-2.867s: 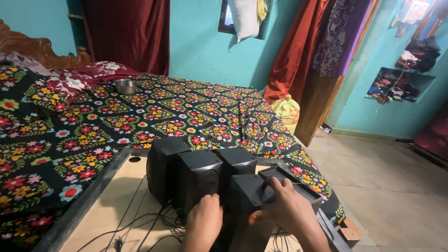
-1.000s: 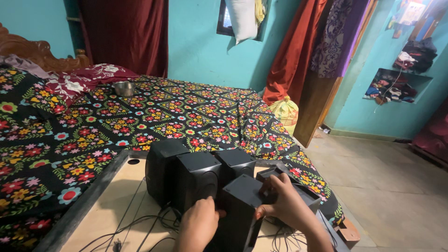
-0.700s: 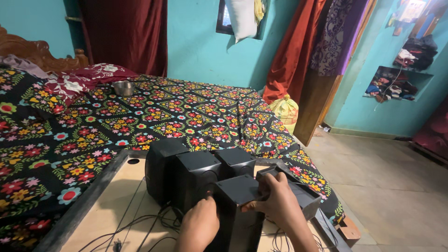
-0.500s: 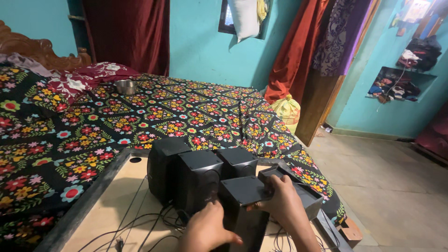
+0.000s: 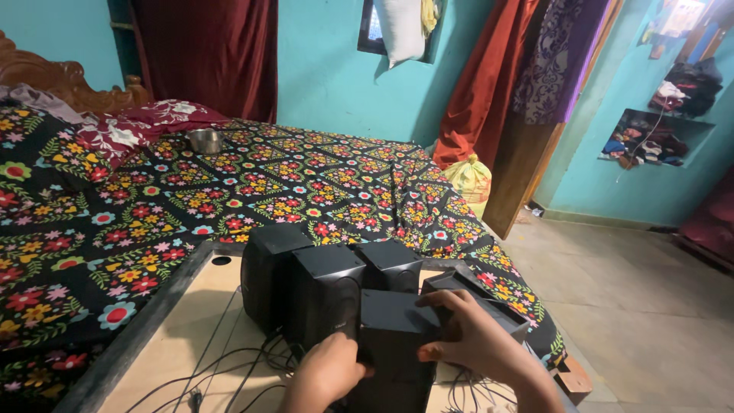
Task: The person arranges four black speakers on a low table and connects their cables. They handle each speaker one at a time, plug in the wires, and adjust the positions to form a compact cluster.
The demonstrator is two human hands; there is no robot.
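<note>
- Left hand [image 5: 325,375] and right hand [image 5: 470,336] both clasp the black speaker [image 5: 394,344], bottom centre of frame.
- Risk: tangled cables [image 5: 229,367] on the table [image 5: 176,336] could snag and drag neighbouring speakers [image 5: 321,287].

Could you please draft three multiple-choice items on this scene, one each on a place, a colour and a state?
1. Where does the small metal bowl sit?
A. on the bed
B. on the floor
C. on the table

2. What colour is the speaker box between the hands?
A. white
B. black
C. red

3. How is that box held?
A. by no hand
B. by one hand
C. by both hands

Answers:
1 A, it rests on the floral bedspread.
2 B, its top and sides are black.
3 C, the left hand and right hand grip opposite sides.
</note>
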